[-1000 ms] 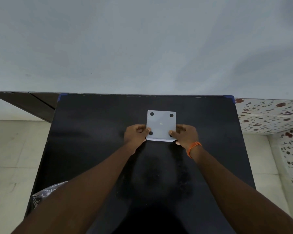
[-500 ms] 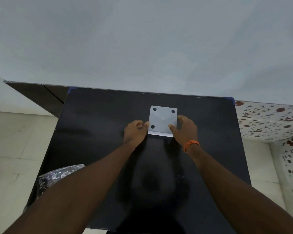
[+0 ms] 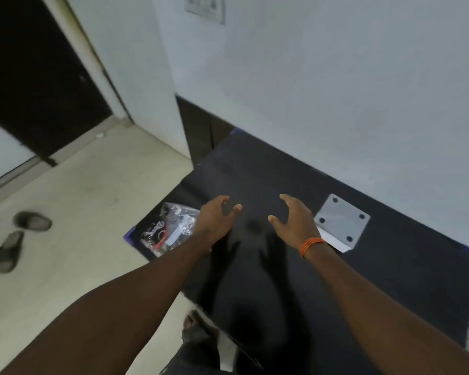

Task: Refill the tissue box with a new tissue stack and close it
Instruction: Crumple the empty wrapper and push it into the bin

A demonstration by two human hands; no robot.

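— Pale floor fills our left, with dark sandals (image 3: 10,240) lying loose on it and a dark doorway (image 3: 35,71) behind. What comes next?

— At the near-left corner of the black table (image 3: 390,280) we see a crinkly clear packet (image 3: 171,230), printed and shiny. We judge it may be the new tissue stack, though we cannot read it well enough to be sure.

— And our hands?

— Our left hand (image 3: 217,220) hovers over the table just beside that packet, fingers spread and curled, holding nothing. Our right hand (image 3: 293,223), with an orange band (image 3: 310,246) at the wrist, is likewise wide and empty, above bare tabletop.

— Where is the box?

— The tissue box (image 3: 341,223) sits on the table just right of our right hand, pale grey, with four dark dots on its upward face. Neither hand touches it.

— How would these handle?

— We expect the packet to be light, soft and slippery, so we would pinch it by both long sides. The box looks light and stiff; we would steady it by its edges.
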